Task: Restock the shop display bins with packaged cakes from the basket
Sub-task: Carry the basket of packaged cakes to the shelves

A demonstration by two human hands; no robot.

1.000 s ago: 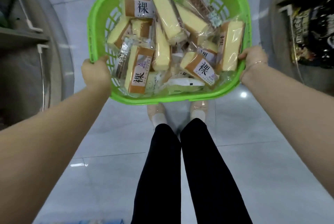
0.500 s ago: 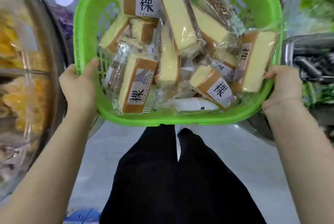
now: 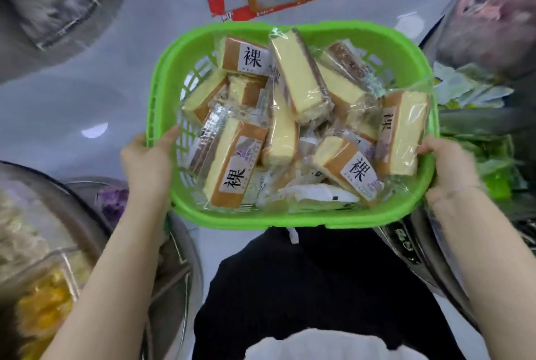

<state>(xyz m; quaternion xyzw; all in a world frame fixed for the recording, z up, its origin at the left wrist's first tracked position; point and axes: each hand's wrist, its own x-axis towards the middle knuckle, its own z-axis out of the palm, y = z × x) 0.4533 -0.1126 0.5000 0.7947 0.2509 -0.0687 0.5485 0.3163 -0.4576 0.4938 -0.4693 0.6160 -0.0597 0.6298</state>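
A: Quick one. Green basket (image 3: 290,216), held out in front over the person's legs, floor below. Full of packaged cakes (image 3: 235,162), clear wrap, labelled, piled loose.

B: Hands?

A: Left hand (image 3: 145,165) grips the left rim, thumb hooked over the edge into the basket. Right hand (image 3: 448,169) grips the right rim, fingers curled round it, touching the wrap of a cake (image 3: 401,133) leaning against that wall. Both closed on the basket, nothing else held.

B: Bins?

A: Clear display bins either side. Lower left bin (image 3: 43,261) has yellowish stock, blurred. Right bin (image 3: 493,26) has pinkish packs, also blurred. Can't tell which takes these cakes.

B: Step?

A: My read: carrying the basket to the bin, no cake out yet. To do it well, keep the basket level, since the stack is loose and the tall cake (image 3: 298,81) sits high. Rest the basket on something before freeing one hand.
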